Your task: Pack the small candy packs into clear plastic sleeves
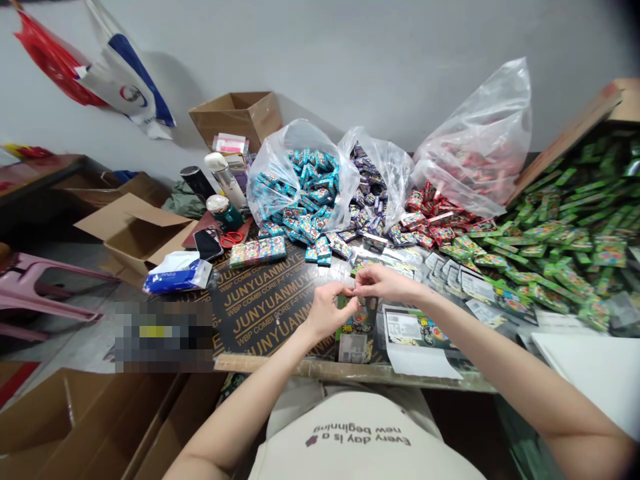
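Both hands meet above the near edge of the bench (280,307), right of its middle. The left hand (331,308) and right hand (373,281) have their fingertips drawn together in a pinch; whatever may be between the fingers is too small to tell. Directly beneath them a dark printed packet (356,330) with a pale label lies flat, its lower end at the near edge. Just right of it lies a similar labelled sheet (420,328), with white paper (423,360) overhanging that edge.

Along the far edge stand three clear plastic bags. The left bag (345,170) gapes toward the near edge and is heaped with blue packets (317,180), some spilling out. The middle bag (399,167) holds purple packets (367,180), also spilling forward. The right bag (493,113) stands tall with red contents showing through; loose red packets (440,223) lie before it. Toward the far right corner, a tilted carton (565,140) pours a broad pile of green packets (560,240) across the bench.

At the far left corner, an open cardboard box (260,123) stands behind bottles; its inside is hidden. A short row of packets (257,252) sits in front of the left bag.
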Motion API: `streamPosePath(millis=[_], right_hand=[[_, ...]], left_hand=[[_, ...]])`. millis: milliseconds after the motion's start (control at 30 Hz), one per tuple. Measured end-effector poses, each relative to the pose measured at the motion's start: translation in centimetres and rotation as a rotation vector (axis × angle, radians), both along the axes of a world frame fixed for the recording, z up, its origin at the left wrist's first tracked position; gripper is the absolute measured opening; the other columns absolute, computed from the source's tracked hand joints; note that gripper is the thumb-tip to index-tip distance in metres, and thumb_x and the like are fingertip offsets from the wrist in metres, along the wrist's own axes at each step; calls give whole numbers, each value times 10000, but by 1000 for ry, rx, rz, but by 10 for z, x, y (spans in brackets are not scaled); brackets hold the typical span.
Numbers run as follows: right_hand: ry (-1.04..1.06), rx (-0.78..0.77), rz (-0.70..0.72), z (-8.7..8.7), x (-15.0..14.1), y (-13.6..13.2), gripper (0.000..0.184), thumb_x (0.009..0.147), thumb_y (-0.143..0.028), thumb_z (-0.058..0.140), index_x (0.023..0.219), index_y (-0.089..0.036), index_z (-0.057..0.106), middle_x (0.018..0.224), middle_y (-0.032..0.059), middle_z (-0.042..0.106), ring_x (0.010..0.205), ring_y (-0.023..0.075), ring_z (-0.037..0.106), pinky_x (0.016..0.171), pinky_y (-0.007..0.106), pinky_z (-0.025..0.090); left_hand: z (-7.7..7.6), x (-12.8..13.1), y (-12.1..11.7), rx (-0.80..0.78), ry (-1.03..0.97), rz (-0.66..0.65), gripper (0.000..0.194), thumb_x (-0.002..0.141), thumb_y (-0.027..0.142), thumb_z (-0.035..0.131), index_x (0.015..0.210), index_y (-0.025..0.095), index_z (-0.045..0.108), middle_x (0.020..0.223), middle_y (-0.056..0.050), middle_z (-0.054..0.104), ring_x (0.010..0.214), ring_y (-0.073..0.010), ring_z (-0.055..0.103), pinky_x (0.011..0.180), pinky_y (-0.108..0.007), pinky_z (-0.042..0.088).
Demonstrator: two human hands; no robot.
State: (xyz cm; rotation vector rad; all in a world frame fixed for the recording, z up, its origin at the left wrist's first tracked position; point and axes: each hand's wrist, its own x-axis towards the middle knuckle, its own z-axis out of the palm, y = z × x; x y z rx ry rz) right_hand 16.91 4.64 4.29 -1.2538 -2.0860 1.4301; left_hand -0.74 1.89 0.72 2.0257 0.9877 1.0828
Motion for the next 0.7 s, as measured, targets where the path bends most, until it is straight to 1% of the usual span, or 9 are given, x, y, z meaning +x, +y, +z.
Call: streamPosePath(millis=[67, 133, 267, 333, 433, 533, 600, 633, 700], right_hand=[[4, -2, -8, -1, 1, 1, 255, 728, -382, 560, 656, -139, 533, 552, -45, 465, 509, 77, 385, 474, 206, 280], [3, 3, -21, -1, 1, 2, 265, 722, -392, 562, 637, -144, 526, 538, -45, 468, 498, 78, 390, 466, 207, 279], [-1, 27, -63, -8, 2, 4, 249, 705, -370, 579, 614, -146, 523, 526, -42, 477, 486, 75, 398, 465, 206, 281], [28, 34, -120, -15, 0, 2, 234, 690, -353, 598, 612, -150, 512, 519, -45, 471, 481, 74, 399, 466, 204, 282], [184, 32, -341, -28, -5, -8, 243, 653, -344, 642, 684, -179, 466, 511, -72, 437, 466, 73, 400, 460, 196, 289], [338, 1, -570, -41, -7, -19, 259, 697, -375, 595, 825, -211, 441, 549, -72, 472, 506, 99, 473, 503, 211, 366], [312, 32, -646, -48, 1, -22, 264, 765, -406, 500, 947, -221, 450, 684, -19, 570, 647, 141, 557, 599, 264, 437], [244, 99, -668, -51, 9, -23, 297, 786, -416, 464, 1011, -223, 454, 809, 23, 606, 765, 168, 578, 669, 304, 454], [0, 320, -680, -58, 37, -22, 397, 788, -443, 452, 1115, -218, 465, 1104, 103, 560, 1018, 231, 519, 811, 393, 427]], left_hand=[[-4, 3, 0, -3, 7, 58, 128, 677, 264, 655, 677, 157, 586, 704, -38, 653, 673, -161, 606, 645, -269, 460], [-9, 6, 0, -11, 9, 102, 186, 648, 300, 693, 653, 159, 571, 678, -31, 643, 653, -160, 599, 617, -264, 450], [-11, 8, 0, -47, -6, 117, 155, 667, 253, 680, 640, 163, 557, 693, -26, 644, 668, -154, 601, 629, -261, 445], [-10, 8, 0, -83, -26, 117, 140, 666, 241, 680, 649, 162, 565, 713, -27, 647, 693, -156, 602, 658, -267, 449], [-18, 8, -5, -265, -157, 133, 206, 627, 242, 712, 771, 161, 589, 758, -23, 649, 709, -158, 604, 673, -268, 465], [-36, 7, -15, -572, -337, -8, 351, 644, 273, 702, 944, 139, 578, 862, -53, 663, 749, -169, 620, 697, -283, 490], [-46, -2, -16, -675, -369, -117, 344, 709, 300, 643, 992, 116, 576, 935, -81, 664, 808, -187, 624, 740, -307, 494], [-48, -9, -13, -667, -350, -127, 333, 737, 309, 612, 1002, 109, 578, 957, -88, 663, 831, -196, 623, 754, -316, 492], [-43, -30, 2, -529, -250, -40, 325, 767, 314, 576, 1025, 117, 578, 966, -80, 663, 858, -206, 618, 772, -328, 488]])
